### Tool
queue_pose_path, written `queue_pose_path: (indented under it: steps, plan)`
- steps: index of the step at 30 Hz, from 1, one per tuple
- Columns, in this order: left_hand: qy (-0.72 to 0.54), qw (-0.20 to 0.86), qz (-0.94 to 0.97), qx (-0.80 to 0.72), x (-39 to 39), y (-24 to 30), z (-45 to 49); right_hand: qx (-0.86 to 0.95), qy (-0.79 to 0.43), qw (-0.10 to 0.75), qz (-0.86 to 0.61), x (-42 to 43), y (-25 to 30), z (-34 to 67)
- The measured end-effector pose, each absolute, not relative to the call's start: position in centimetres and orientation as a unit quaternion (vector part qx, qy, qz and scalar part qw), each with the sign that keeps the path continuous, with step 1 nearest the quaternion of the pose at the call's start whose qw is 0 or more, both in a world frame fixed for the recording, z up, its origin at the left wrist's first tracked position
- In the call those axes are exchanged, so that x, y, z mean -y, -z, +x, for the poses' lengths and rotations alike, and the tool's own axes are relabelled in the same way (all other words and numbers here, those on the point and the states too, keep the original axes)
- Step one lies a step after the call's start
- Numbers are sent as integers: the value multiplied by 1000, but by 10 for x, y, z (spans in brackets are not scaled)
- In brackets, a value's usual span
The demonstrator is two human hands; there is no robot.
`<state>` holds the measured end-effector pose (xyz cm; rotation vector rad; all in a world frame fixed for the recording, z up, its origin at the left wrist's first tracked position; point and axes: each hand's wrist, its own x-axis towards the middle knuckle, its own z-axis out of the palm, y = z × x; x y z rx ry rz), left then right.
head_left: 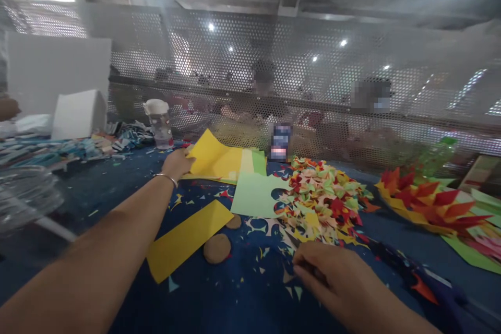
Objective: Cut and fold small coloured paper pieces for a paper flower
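Note:
My left hand (178, 164) reaches forward, its fingers closed on the left edge of a yellow paper sheet (215, 154), whose far corner is raised. Beneath and beside that sheet lie more yellow, cream and green papers. My right hand (332, 271) is curled low over the table, fingers bent together. A thin grey point shows just beyond its fingertips; whether it is a blade or a scrap I cannot tell. Between the hands are a pale green sheet (254, 195) with rounded bites cut from its right edge, a yellow paper strip (190, 240) and two round brown discs (217, 248).
A heap of coloured paper scraps (324, 198) lies right of centre, near an upright phone (281, 141). Red-orange paper petals (430, 198) are at the right. On the left stand a lidded cup (159, 122) and a clear container (29, 198). A perforated metal screen (235, 68) closes the back.

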<state>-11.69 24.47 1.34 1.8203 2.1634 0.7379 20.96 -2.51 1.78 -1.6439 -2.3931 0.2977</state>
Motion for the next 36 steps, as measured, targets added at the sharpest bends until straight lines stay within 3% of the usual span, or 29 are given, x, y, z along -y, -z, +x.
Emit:
queue_pose_path:
  steps: [7, 13, 19, 25, 29, 36]
  plan:
    - [-497, 99, 577, -640, -212, -20, -106, 814, -96, 149, -553, 24, -13, 212]
    - [-598, 198, 555, -543, -185, -28, -76, 773, -157, 237, -567, 22, -20, 210]
    - [-563, 378, 606, -416, -136, -37, -40, 646, -271, 383, -602, 17, -27, 215]
    - [-535, 436, 620, -372, -106, -41, -26, 553, -348, 488, -579, 13, -26, 218]
    - [-528, 466, 608, -366, -103, -40, -25, 532, -372, 512, -562, 13, -24, 216]
    - [-479, 728, 436, -226, -53, -28, 1, 524, -368, 530, -556, 14, -24, 211]
